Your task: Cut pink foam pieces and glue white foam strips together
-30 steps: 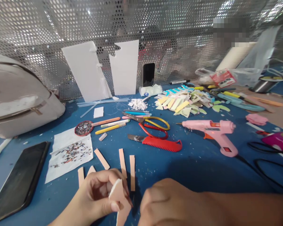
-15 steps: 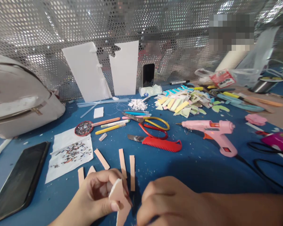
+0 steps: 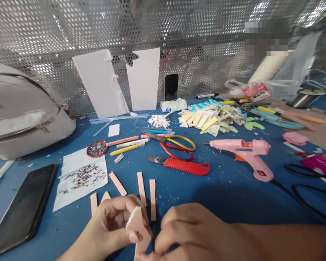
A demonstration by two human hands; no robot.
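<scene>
My left hand [image 3: 114,228] is closed on a peach-coloured piece of foam board [image 3: 138,228] with a ragged white edge, its thumb pressed on the front. Close on the right, my right hand [image 3: 190,232] has its fingers curled in. A fingertip of it reaches the lower end of the piece at the bottom edge of the view. Whatever lies inside those curled fingers is hidden. Just beyond my hands lie several narrow peach strips [image 3: 152,199], some partly covered by the left hand.
A red utility knife [image 3: 186,167], scissors [image 3: 176,145] and markers [image 3: 127,149] lie mid-table. The pink glue gun [image 3: 241,148] with its cord is at right, near a heap of cut pieces [image 3: 206,117]. A phone [image 3: 21,210], paper with dark bits [image 3: 81,177] and a backpack [image 3: 27,112] are left.
My right hand has shifted slightly left toward the peach foam board piece, its fingertip now at the lower end. The left hand keeps its hold, almost still.
</scene>
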